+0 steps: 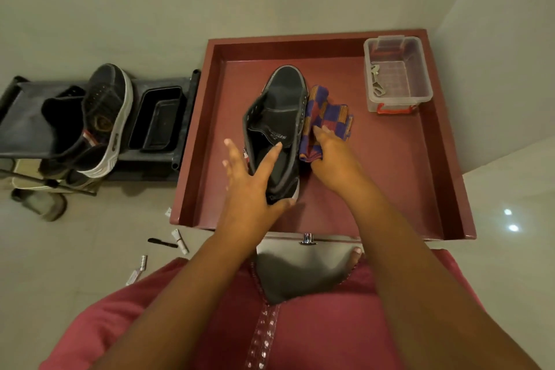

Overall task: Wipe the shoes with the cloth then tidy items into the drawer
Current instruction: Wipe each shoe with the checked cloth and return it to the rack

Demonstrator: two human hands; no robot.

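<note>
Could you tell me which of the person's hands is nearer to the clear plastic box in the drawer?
Right. The right hand rests on the cloth, below and left of the box. The left hand grips the shoe's heel, farther left.

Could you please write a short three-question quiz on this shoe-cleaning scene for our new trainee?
1. True or false: the black shoe in the drawer is being steadied by the left hand.
2. What does the right hand press against the side of that shoe?
A. a brush
B. the checked cloth
C. a sponge
3. Where does the clear plastic box sit?

Key:
1. True.
2. B.
3. In the drawer's far right corner, apart from the shoe.
</note>
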